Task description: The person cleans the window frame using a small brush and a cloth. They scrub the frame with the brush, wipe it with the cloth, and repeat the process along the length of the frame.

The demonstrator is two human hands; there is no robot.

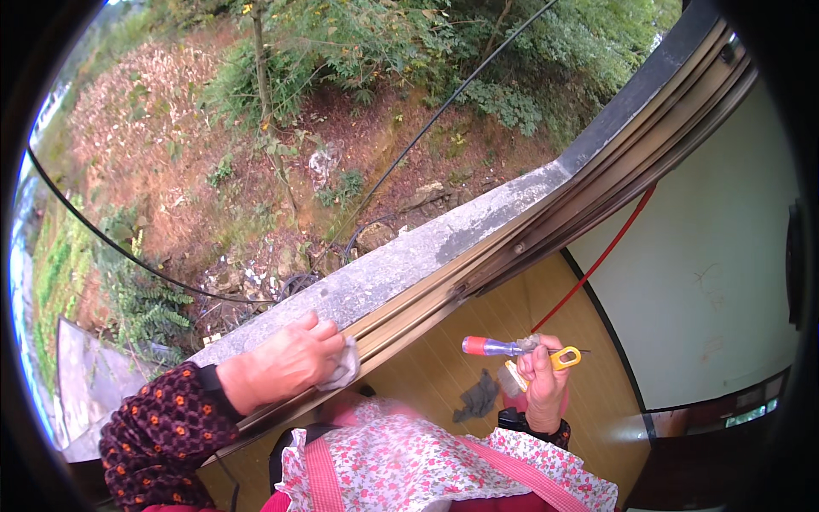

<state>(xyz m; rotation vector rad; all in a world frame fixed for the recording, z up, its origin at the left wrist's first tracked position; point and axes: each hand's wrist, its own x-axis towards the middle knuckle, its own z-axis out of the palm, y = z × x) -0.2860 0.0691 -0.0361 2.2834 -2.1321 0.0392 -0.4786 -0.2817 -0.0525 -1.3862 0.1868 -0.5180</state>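
My left hand (286,363) is closed around a crumpled pale grey cloth (345,369), pressed against the bronze-coloured window track (414,322). My right hand (544,388) is held up over the room side of the sill. In it are a screwdriver (488,346) with a red and clear bluish handle, pointing left, and a small brush whose yellow handle (566,358) has a hole in its end. The brush's pale bristles (512,379) stick out on the left of the fist. A scrap of greyish material shows by the fingertips, too small to name.
Outside the track runs a rough concrete ledge (375,277), with a drop to a brushy slope beyond. Black cables cross outside. On the wooden floor (461,350) lies a dark grey rag (478,398). A red stick (597,260) leans near the pale wall (725,256).
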